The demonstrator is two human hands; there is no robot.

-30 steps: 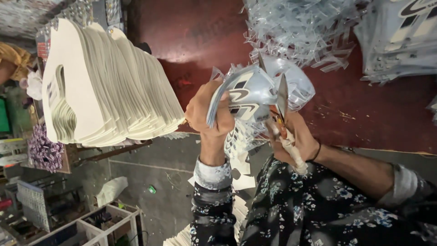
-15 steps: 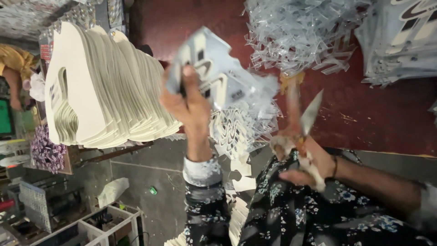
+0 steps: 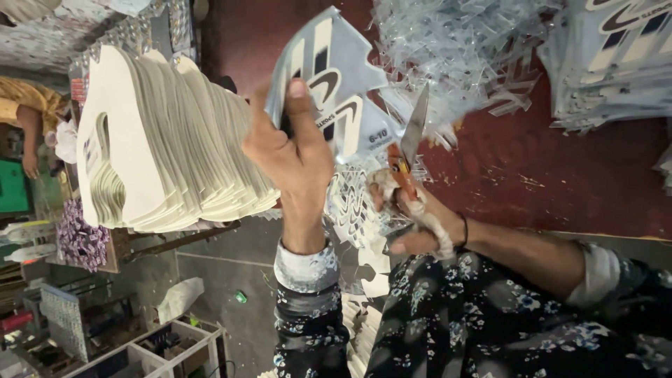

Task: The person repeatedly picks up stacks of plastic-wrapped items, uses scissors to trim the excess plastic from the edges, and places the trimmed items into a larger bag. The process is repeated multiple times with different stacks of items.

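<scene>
My left hand holds up a shiny printed sheet, white and dark with curved shapes, pinched between thumb and fingers. My right hand grips a pair of scissors by orange handles, blades pointing up beside the sheet's right edge. Below both hands, trimmed printed pieces hang or lie over my lap. Both sleeves are dark with a flower pattern.
A tall fanned stack of cream cut-out pieces stands on the dark red table at the left. Clear plastic offcuts pile up behind, with printed sheets at the right. Another person is at far left; shelves below.
My left hand lifted the printed sheet up and spread it flat. The scissors swung away to the right, then came back up next to the sheet's edge.
</scene>
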